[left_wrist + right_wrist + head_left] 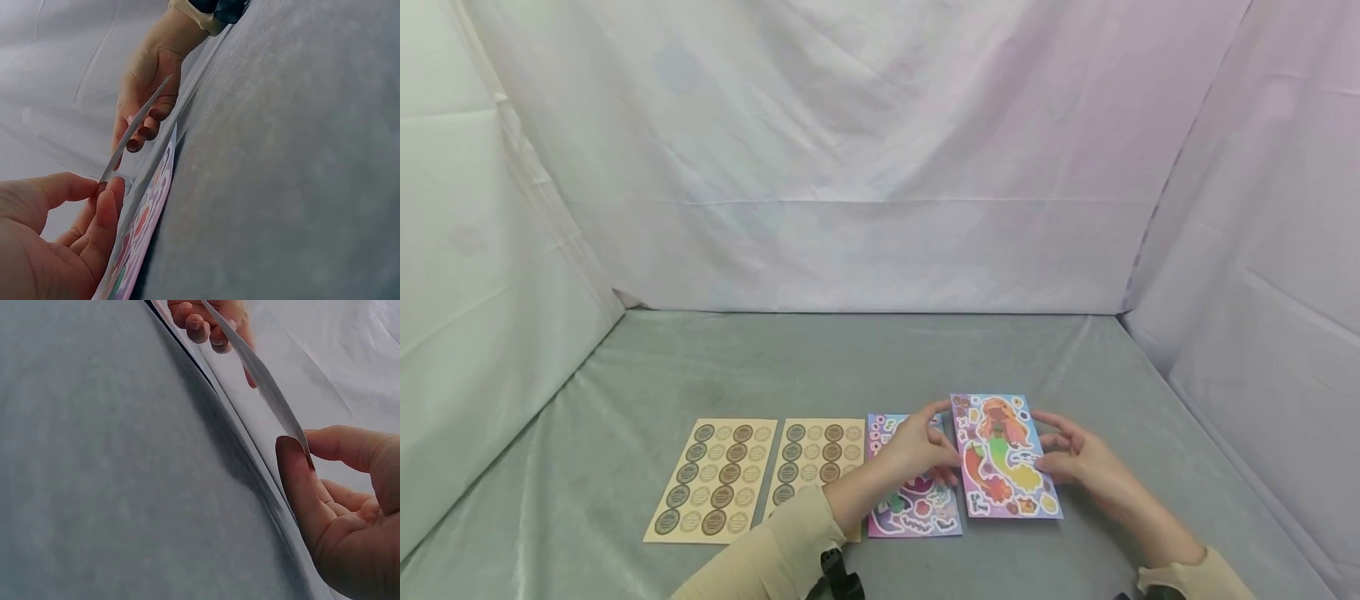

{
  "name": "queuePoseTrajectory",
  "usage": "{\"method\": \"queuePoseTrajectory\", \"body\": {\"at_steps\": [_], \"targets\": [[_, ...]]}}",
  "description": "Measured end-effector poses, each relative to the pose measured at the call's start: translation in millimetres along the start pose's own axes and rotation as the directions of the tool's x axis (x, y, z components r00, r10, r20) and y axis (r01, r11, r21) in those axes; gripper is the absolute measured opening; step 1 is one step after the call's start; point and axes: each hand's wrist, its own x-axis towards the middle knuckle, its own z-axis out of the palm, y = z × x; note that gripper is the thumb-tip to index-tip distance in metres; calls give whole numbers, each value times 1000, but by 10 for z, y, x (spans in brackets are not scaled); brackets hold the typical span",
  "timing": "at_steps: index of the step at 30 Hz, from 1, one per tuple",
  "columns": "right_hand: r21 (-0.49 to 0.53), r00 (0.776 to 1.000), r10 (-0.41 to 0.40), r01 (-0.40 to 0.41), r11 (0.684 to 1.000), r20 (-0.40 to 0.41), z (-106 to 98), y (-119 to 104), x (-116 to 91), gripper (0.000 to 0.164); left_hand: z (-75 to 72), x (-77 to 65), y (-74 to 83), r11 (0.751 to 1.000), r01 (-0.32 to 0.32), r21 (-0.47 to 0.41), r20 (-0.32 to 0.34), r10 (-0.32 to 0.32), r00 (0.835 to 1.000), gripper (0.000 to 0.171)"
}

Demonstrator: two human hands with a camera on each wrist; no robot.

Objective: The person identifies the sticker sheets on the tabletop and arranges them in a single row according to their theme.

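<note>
A colourful mermaid sticker sheet (1000, 454) is held raised above the table between both hands. My left hand (917, 450) pinches its left edge; in the left wrist view the left hand's thumb and fingers (103, 206) meet at that thin white edge. On the opposite side my right hand (1078, 454) grips the right edge, and the right wrist view shows the sheet (269, 387) edge-on between thumb and finger. Below the left hand, a second purple and blue sticker sheet (917, 521) lies on the table, partly covered by that hand.
Two cream sheets of round stickers lie further left: one whole sheet (711, 483), and beside it another sheet (811, 458) partly hidden by the left forearm. A grey cloth covers the table (850, 358). White curtains (880, 167) enclose the back and both sides.
</note>
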Motion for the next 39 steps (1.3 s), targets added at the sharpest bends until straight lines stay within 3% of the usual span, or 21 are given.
{"method": "queuePoseTrajectory", "body": {"at_steps": [14, 20, 29, 39], "targets": [[-4, 999, 39, -39, 999, 22, 21, 4, 20, 85, 33, -21, -24, 995, 83, 48, -48, -80, 996, 85], [-38, 998, 66, -66, 997, 0, 30, 15, 27, 85, 34, -29, -26, 994, 91, 66, -54, -88, 995, 85], [-173, 997, 58, -68, 983, -60, 53, 2, 36, 80, 44, -30, -35, 992, 98, 78, -48, -95, 994, 86], [-193, 997, 45, -56, 980, -57, 46, 22, 42, 78, 58, -52, -16, 984, 106, 141, -60, -98, 993, 83]]}}
